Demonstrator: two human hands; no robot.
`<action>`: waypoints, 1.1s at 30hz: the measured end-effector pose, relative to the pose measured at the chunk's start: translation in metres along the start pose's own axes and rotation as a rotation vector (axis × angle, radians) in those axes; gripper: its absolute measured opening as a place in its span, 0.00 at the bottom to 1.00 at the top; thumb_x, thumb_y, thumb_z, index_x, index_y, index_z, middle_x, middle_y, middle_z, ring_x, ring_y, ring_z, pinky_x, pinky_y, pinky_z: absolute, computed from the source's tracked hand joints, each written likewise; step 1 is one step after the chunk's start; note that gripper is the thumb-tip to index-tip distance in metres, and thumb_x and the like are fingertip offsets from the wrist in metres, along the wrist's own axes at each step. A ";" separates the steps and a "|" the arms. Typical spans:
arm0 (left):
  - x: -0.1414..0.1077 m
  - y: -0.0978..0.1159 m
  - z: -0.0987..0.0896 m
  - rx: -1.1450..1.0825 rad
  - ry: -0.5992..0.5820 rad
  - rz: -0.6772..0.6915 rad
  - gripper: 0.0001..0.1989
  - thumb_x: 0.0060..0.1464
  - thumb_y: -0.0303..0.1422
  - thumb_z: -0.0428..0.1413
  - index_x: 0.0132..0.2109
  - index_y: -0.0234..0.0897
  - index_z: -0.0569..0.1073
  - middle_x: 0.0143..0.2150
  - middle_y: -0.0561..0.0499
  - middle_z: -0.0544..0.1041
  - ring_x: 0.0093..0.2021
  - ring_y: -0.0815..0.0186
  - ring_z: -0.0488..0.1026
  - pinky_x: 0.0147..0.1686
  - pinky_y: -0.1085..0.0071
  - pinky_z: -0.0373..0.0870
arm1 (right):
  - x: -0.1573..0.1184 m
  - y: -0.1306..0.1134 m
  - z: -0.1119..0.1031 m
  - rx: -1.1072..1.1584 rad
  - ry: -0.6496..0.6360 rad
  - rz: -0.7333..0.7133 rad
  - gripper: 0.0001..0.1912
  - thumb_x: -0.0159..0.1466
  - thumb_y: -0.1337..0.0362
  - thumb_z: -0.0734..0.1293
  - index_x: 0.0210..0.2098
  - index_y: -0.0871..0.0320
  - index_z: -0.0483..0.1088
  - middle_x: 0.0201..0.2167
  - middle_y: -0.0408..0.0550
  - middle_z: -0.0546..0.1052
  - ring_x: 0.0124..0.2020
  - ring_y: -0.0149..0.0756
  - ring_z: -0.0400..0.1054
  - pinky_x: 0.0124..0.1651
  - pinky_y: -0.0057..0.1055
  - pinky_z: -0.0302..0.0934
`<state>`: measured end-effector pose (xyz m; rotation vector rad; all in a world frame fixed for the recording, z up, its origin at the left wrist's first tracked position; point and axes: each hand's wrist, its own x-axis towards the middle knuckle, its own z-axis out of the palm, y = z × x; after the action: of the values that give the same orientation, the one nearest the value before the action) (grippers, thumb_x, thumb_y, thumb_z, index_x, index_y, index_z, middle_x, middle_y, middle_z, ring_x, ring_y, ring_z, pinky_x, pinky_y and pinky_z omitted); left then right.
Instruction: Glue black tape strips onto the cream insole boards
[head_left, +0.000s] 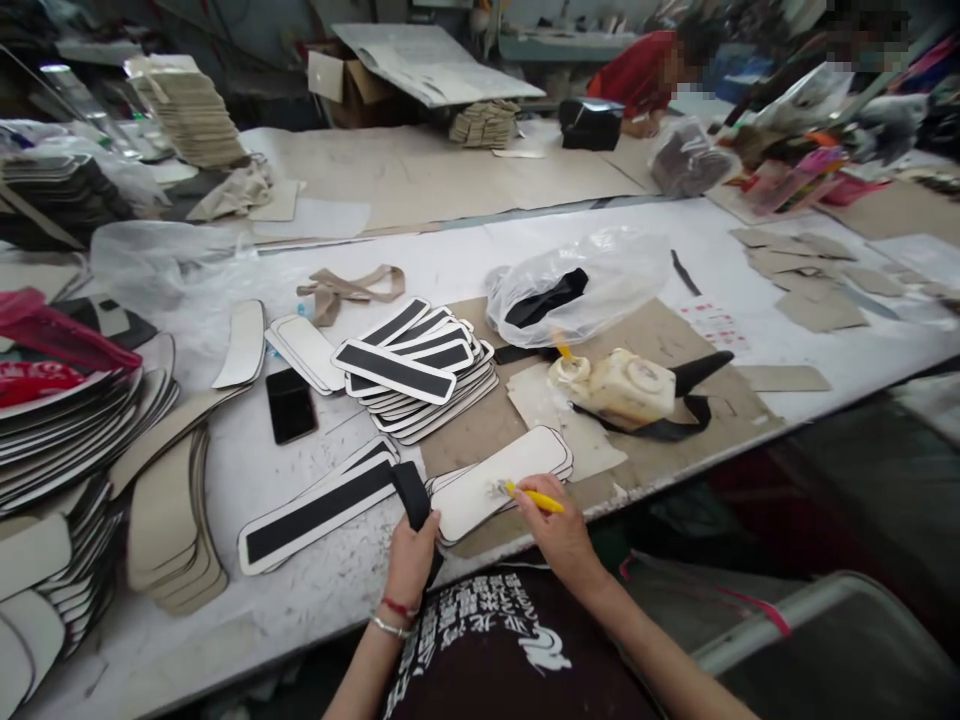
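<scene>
right hand holds one yellow brush; left hand, one black strip.

- The left hand was curled closed.
- The right hand pinched thumb against fingers (a little higher up).
- Left forearm and right forearm, both bare, slanted inward.

Cool, moderate light on the white counter; lower right dark, upper edge blurred, outer edges stretched, upper right pixelated.

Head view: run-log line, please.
left hand: holds black strap | right hand: yellow tool, tip at white panel | phone: on table
</scene>
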<state>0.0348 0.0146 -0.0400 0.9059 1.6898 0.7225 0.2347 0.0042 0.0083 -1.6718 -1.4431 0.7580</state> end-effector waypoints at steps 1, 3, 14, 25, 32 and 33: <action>0.000 0.000 0.000 0.001 0.007 -0.003 0.15 0.44 0.43 0.54 0.24 0.34 0.67 0.18 0.56 0.65 0.21 0.69 0.60 0.25 0.72 0.58 | 0.000 -0.002 -0.003 -0.023 0.010 -0.024 0.10 0.62 0.58 0.59 0.31 0.57 0.67 0.30 0.48 0.70 0.36 0.37 0.64 0.42 0.35 0.60; -0.001 0.000 0.001 0.000 0.015 -0.007 0.16 0.43 0.44 0.55 0.24 0.34 0.67 0.18 0.55 0.65 0.21 0.68 0.61 0.25 0.71 0.59 | -0.002 -0.008 -0.005 -0.010 -0.016 -0.008 0.10 0.62 0.59 0.59 0.31 0.57 0.67 0.29 0.48 0.70 0.35 0.36 0.64 0.41 0.33 0.60; -0.001 0.007 0.001 -0.017 0.001 -0.049 0.21 0.40 0.47 0.56 0.30 0.30 0.73 0.20 0.51 0.70 0.27 0.61 0.67 0.31 0.66 0.64 | 0.028 0.022 -0.030 -0.187 0.100 -0.150 0.06 0.63 0.65 0.59 0.34 0.58 0.67 0.33 0.49 0.69 0.39 0.34 0.64 0.45 0.34 0.61; -0.003 0.015 0.002 -0.002 0.029 -0.077 0.21 0.39 0.47 0.56 0.29 0.30 0.73 0.22 0.49 0.72 0.29 0.58 0.69 0.33 0.65 0.66 | 0.022 0.024 -0.054 -0.498 0.084 -0.261 0.07 0.63 0.66 0.58 0.39 0.57 0.66 0.36 0.52 0.68 0.40 0.37 0.65 0.44 0.36 0.63; 0.000 0.018 -0.003 0.096 0.007 -0.088 0.15 0.42 0.44 0.56 0.25 0.35 0.72 0.21 0.50 0.71 0.32 0.55 0.71 0.33 0.63 0.67 | 0.004 0.010 -0.010 -0.317 -0.112 -0.260 0.08 0.63 0.69 0.56 0.36 0.56 0.66 0.33 0.49 0.69 0.35 0.33 0.66 0.39 0.29 0.64; -0.001 0.020 -0.004 0.108 0.015 -0.128 0.13 0.44 0.43 0.57 0.27 0.36 0.73 0.23 0.50 0.72 0.33 0.56 0.71 0.34 0.63 0.67 | 0.001 0.007 -0.001 -0.259 -0.135 -0.287 0.08 0.63 0.68 0.57 0.36 0.55 0.67 0.32 0.48 0.69 0.34 0.32 0.66 0.39 0.27 0.64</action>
<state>0.0358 0.0242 -0.0221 0.8594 1.7968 0.5574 0.2391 0.0052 0.0032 -1.5747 -1.8941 0.5494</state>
